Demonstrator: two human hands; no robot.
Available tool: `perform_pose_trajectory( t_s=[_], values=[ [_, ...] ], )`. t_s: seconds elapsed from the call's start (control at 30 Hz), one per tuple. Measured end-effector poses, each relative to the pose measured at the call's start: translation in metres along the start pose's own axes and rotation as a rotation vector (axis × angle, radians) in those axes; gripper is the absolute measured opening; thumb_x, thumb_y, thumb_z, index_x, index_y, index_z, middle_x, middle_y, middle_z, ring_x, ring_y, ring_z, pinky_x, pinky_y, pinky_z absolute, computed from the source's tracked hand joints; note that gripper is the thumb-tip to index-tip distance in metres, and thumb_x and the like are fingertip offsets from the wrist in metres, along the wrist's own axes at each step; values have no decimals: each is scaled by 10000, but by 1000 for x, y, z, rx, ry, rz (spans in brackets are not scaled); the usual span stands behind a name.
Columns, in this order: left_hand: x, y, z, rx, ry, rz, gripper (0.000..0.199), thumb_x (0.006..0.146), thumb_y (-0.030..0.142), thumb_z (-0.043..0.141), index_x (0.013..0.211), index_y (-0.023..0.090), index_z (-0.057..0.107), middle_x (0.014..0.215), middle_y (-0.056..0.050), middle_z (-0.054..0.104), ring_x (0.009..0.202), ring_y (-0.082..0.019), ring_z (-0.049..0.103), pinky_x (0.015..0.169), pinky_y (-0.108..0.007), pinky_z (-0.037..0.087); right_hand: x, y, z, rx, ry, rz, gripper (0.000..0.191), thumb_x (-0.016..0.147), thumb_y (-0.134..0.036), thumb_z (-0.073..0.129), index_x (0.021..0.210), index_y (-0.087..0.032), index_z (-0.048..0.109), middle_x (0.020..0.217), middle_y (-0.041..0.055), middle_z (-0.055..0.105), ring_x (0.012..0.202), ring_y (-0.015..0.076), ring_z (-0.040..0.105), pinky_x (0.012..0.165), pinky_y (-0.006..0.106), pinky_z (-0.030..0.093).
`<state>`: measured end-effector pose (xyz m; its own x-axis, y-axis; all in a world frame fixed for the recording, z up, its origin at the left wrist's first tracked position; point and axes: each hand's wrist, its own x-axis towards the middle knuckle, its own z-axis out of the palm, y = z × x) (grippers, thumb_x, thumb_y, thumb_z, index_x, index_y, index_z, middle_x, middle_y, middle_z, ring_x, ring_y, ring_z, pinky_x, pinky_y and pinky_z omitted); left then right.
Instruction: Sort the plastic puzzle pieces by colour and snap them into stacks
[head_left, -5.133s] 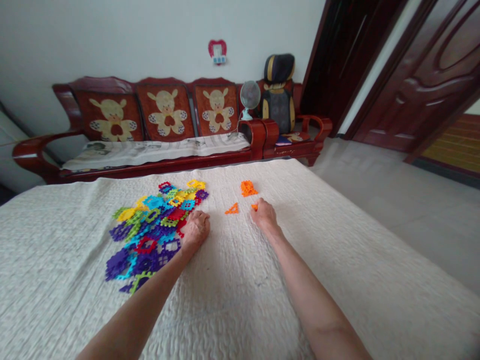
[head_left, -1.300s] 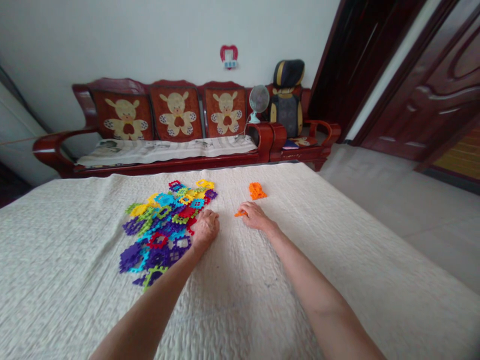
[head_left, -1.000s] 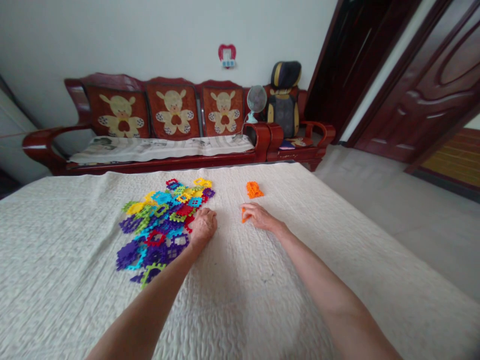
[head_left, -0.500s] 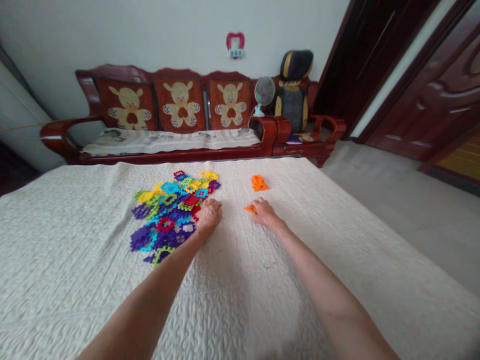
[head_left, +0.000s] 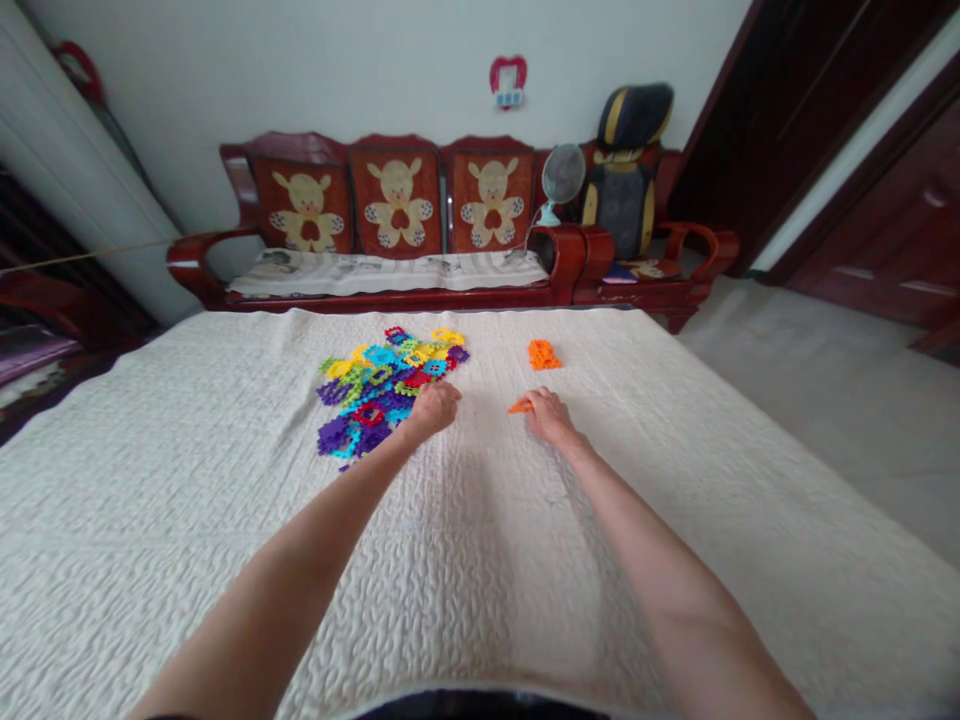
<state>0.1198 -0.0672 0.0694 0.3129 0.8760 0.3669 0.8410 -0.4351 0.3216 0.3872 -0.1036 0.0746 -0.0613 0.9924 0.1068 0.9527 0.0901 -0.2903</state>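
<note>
A pile of colourful toothed plastic pieces (head_left: 379,385) in purple, blue, green, yellow and red lies on the pale quilted cover. At the pile's right edge is my left hand (head_left: 436,406), its fingers curled together; what they hold, if anything, is hidden. My right hand (head_left: 550,414) is closed on an orange piece (head_left: 520,406) that sticks out to the left of the fingertips, low over the cover. Just beyond that hand lies a small orange stack (head_left: 542,354) of similar pieces, apart from the pile.
The quilted cover (head_left: 480,560) spreads over the whole table. Behind it stand a red wooden sofa (head_left: 375,298) with bear cushions, a small fan (head_left: 562,175) and an armchair (head_left: 619,205) with a black and yellow seat pad.
The whole view has shifted, so the scene sits further right. My left hand has turned slightly, its fingers pointing more to the right. My right hand still grips the orange piece.
</note>
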Motion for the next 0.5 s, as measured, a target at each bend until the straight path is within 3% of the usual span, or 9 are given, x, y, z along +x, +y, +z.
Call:
perform_pose_trajectory(
  t_s=[0.07,0.2,0.33,0.5],
  values=[
    [-14,1,-5,89,-52,20,221,834,167,536,897,208,743,1058,-98,718,1165,-280,582,1068,-485,403,0,2,0,41,10,-44,377,861,-66,468,1128,-223,684,1196,67,635,1082,202,582,902,287,451],
    [-36,-2,-8,235,-55,-21,343,924,264,482,1216,223,655,1425,-122,558,1397,-330,393,1106,-552,336,-1,11,-1,69,44,-49,425,815,-19,443,1130,-182,677,1166,73,641,1076,175,586,958,263,437],
    [-42,-6,-4,242,-97,-16,352,978,284,392,1220,200,634,1360,-139,594,1353,-305,448,1085,-495,366,-3,15,-3,69,78,-2,417,798,-85,498,1180,-154,650,1215,102,615,1139,182,567,1012,266,418],
    [-41,-7,0,237,-90,-2,337,980,274,399,1211,183,626,1350,-146,602,1293,-290,504,1069,-461,377,-10,3,-6,36,52,168,427,825,-353,596,1180,-121,646,1170,156,611,1101,258,583,967,333,446]
  ],
)
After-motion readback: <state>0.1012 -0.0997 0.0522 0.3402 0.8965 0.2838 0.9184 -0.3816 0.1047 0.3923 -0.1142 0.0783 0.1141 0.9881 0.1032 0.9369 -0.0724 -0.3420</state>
